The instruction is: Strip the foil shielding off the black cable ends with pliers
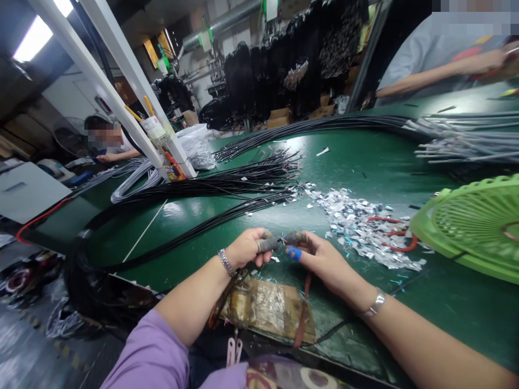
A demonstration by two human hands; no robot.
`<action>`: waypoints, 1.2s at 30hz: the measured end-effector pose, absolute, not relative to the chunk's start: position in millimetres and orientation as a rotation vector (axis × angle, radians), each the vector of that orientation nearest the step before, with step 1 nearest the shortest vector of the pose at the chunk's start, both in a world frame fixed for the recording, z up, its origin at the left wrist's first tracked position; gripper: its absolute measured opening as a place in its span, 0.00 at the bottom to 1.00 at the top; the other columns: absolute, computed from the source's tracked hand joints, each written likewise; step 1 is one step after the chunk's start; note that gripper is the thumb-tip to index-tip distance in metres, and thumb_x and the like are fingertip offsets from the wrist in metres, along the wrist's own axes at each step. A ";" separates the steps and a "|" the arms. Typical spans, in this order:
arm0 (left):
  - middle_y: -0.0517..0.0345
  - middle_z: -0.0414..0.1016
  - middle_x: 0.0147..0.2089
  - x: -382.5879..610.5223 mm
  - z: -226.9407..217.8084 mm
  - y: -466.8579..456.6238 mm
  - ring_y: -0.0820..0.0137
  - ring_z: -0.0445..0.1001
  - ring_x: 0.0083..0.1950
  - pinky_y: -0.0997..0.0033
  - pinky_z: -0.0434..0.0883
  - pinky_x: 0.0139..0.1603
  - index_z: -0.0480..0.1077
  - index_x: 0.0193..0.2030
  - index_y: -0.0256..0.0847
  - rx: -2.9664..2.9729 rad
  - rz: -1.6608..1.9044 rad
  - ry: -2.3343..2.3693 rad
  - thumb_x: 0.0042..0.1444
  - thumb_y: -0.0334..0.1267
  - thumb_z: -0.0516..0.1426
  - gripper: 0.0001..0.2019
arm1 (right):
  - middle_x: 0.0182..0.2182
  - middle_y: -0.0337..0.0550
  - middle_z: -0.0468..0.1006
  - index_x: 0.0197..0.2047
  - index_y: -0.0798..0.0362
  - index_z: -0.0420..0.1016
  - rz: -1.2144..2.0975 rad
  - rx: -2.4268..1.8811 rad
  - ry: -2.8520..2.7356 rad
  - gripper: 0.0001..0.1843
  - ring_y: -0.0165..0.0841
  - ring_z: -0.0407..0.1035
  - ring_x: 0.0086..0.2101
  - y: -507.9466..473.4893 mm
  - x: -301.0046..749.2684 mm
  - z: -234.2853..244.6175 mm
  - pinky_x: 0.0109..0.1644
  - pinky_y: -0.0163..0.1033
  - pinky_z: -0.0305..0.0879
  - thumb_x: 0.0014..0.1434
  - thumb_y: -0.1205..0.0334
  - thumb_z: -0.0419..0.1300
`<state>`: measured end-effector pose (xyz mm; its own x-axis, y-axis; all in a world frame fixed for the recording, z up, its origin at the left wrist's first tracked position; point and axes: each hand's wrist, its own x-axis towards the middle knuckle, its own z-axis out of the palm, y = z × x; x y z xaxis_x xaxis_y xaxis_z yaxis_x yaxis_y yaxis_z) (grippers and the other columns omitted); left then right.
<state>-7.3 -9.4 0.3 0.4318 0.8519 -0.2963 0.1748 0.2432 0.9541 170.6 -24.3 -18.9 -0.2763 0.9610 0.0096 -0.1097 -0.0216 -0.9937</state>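
My left hand (258,249), its thumb and finger wrapped in dark grey tape, pinches a black cable (279,241) near its end. Fine thin wires seem to stick out of that end, too small to make out clearly. Close against it is my right hand (310,251), with blue tape on the thumb and dark tape on the fingers, closed at the wire tips. Most of the cable is hidden by my left hand. Under both hands, at the table's near edge, lies a worn cardboard piece covered in clear tape (273,305), beside a brownish strap (302,319).
Bundles of black cables (227,183) curve across the green table (194,259). Foil scraps (357,221) and red-handled scissors or pliers (405,240) lie right, before a green fan (478,221). Grey cables (466,138) lie farther back. A white post (133,81) rises left. Two other people sit nearby.
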 end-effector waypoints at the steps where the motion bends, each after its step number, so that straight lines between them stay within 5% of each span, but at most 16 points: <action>1: 0.67 0.65 0.15 -7.2 0.6 -9.4 0.82 0.56 0.10 0.81 0.49 0.11 0.61 0.25 0.38 1.268 0.598 1.058 0.39 0.58 0.62 0.24 | 0.22 0.36 0.70 0.27 0.50 0.68 1.443 -0.996 -1.333 0.19 0.32 0.66 0.27 -24.5 170.7 -19.9 0.34 0.37 0.64 0.39 0.49 0.70; 7: 0.68 0.65 0.15 -7.9 -0.3 -10.5 0.82 0.56 0.10 0.81 0.51 0.11 0.61 0.25 0.38 1.339 0.492 1.036 0.42 0.54 0.61 0.20 | 0.15 0.30 0.59 0.25 0.51 0.68 1.346 -1.112 -1.359 0.21 0.26 0.52 0.18 -24.3 169.3 -26.1 0.20 0.34 0.49 0.45 0.41 0.64; 15: 0.67 0.65 0.15 -10.9 -1.5 -9.2 0.82 0.56 0.10 0.82 0.50 0.11 0.61 0.26 0.38 1.312 0.516 1.039 0.43 0.53 0.61 0.20 | 0.13 0.29 0.58 0.25 0.51 0.67 1.487 -1.090 -1.212 0.23 0.25 0.48 0.17 -25.4 165.0 -20.3 0.20 0.33 0.43 0.44 0.38 0.63; 18: 0.67 0.64 0.15 -11.5 0.0 -7.9 0.83 0.54 0.10 0.82 0.47 0.11 0.62 0.26 0.37 1.264 0.583 1.049 0.40 0.56 0.62 0.23 | 0.16 0.30 0.64 0.29 0.52 0.69 1.610 -1.013 -1.108 0.23 0.23 0.48 0.17 -26.1 165.2 -19.4 0.19 0.32 0.41 0.37 0.45 0.70; 22: 0.67 0.64 0.14 -10.9 -0.9 -7.4 0.82 0.55 0.10 0.81 0.47 0.10 0.62 0.26 0.37 1.256 0.570 1.047 0.38 0.59 0.62 0.25 | 0.22 0.34 0.73 0.33 0.53 0.70 1.659 -0.979 -1.038 0.26 0.21 0.50 0.17 -26.6 164.6 -19.4 0.19 0.31 0.41 0.31 0.53 0.74; 29: 0.68 0.64 0.14 -10.0 -2.4 -7.6 0.82 0.56 0.10 0.81 0.48 0.11 0.61 0.25 0.38 1.297 0.544 1.066 0.38 0.57 0.62 0.24 | 0.18 0.32 0.70 0.33 0.53 0.70 1.661 -0.994 -1.014 0.25 0.21 0.50 0.16 -27.6 161.8 -19.0 0.18 0.31 0.42 0.33 0.53 0.73; 36: 0.68 0.65 0.15 -10.4 -5.9 -6.8 0.82 0.57 0.11 0.81 0.50 0.12 0.61 0.26 0.38 1.382 0.558 1.087 0.43 0.53 0.61 0.20 | 0.27 0.41 0.77 0.34 0.50 0.68 1.348 -1.044 -1.252 0.19 0.33 0.69 0.28 -24.7 164.9 -28.1 0.33 0.38 0.65 0.40 0.53 0.67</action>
<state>-10.4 -6.8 -5.9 0.4423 0.8523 -0.2793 0.2699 0.1705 0.9477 164.9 -24.7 -28.1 -0.1484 0.9885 0.0284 -0.1014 0.0133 -0.9948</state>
